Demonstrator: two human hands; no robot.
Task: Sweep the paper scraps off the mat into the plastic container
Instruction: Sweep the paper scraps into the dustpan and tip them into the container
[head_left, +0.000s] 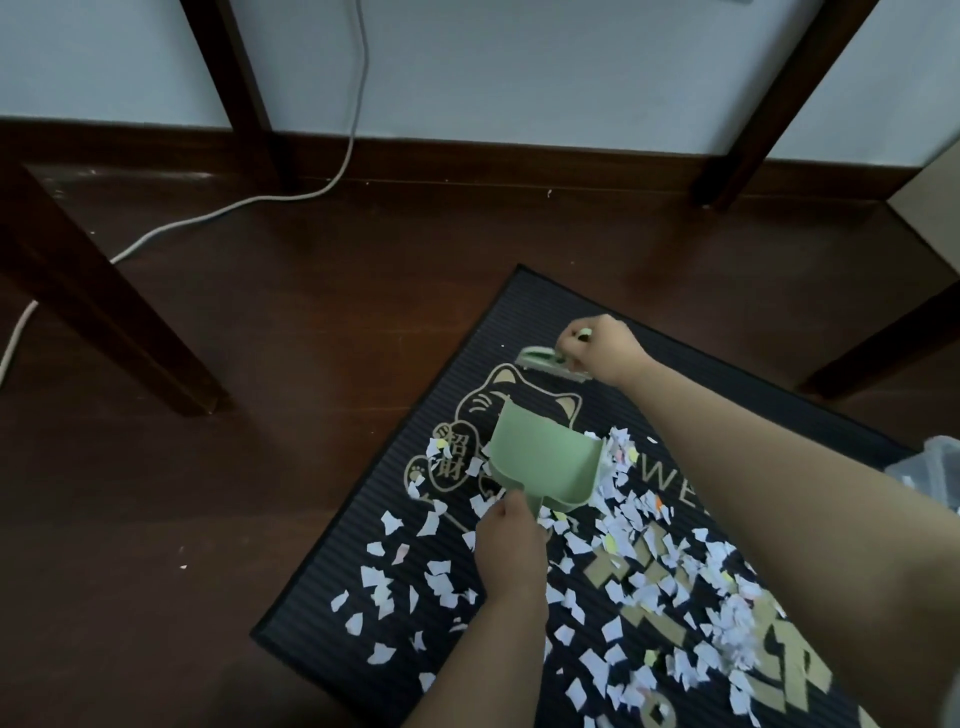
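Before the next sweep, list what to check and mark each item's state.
1. Left grip on green plastic dustpan handle: ok.
2. Right grip on small green hand brush: ok.
3. Dustpan free of scraps: ok, none visible inside.
4. White paper scraps between brush and pan mouth: not ok, most lie behind the pan.
5. Black ribbed mat flat: ok.
6. Clear plastic container open: cannot tell, only a corner shows.
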